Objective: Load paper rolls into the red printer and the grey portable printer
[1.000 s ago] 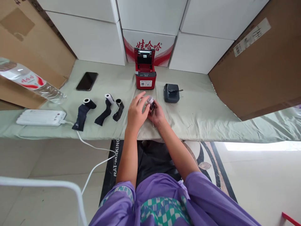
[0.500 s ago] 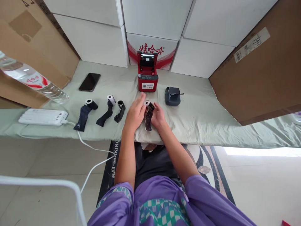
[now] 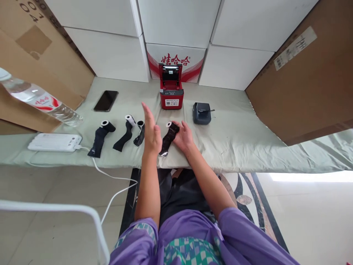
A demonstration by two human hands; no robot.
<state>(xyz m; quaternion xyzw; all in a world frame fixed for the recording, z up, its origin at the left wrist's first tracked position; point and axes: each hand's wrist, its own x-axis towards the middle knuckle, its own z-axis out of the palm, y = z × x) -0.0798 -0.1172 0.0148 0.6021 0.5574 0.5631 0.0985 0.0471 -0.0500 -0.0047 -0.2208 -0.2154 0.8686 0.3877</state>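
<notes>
We read red Chinese characters, 娃哈哈, on the white carton behind the red printer. The cardboard box at upper left bears black digits, of which we make out 0, 0 and 4. On the dark floor mat we see white letters, too hidden to read. The labels on the printer, the water bottle and the brown box at right are too small to read.

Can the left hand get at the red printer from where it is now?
Probably yes. The left hand is raised, open and empty, and only bare cloth lies between it and the red printer, whose lid stands open. The right hand rests on the paper roll, off to the side.
</notes>
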